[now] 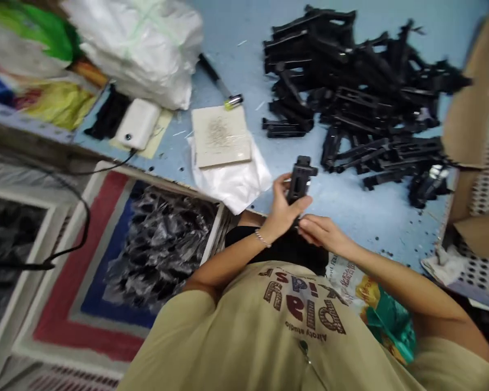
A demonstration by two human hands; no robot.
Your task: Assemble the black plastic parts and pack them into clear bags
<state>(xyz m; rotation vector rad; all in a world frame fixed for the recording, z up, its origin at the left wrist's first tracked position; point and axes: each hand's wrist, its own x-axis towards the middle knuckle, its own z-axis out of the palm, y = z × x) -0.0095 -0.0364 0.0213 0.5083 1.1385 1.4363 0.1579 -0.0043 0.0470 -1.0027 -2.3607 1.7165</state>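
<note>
A black plastic part (300, 182) stands roughly upright near the table's front edge, with my left hand (284, 209) wrapped round its lower half. My right hand (320, 231) is closed at the bottom end of the same part; what its pinched fingers hold is hidden. Behind and to the right lies a large pile of similar black parts (350, 103). To the left of my hands, a square beige block (221, 136) with dark marks rests on a white sheet (240, 184).
A screwdriver (218, 79) touches the block's back edge. Further left are a white plastic bundle (146, 49) and a white box with a cable (138, 124). Below left, a crate (61, 271) holds bagged black items. Cardboard (468, 103) borders the right side.
</note>
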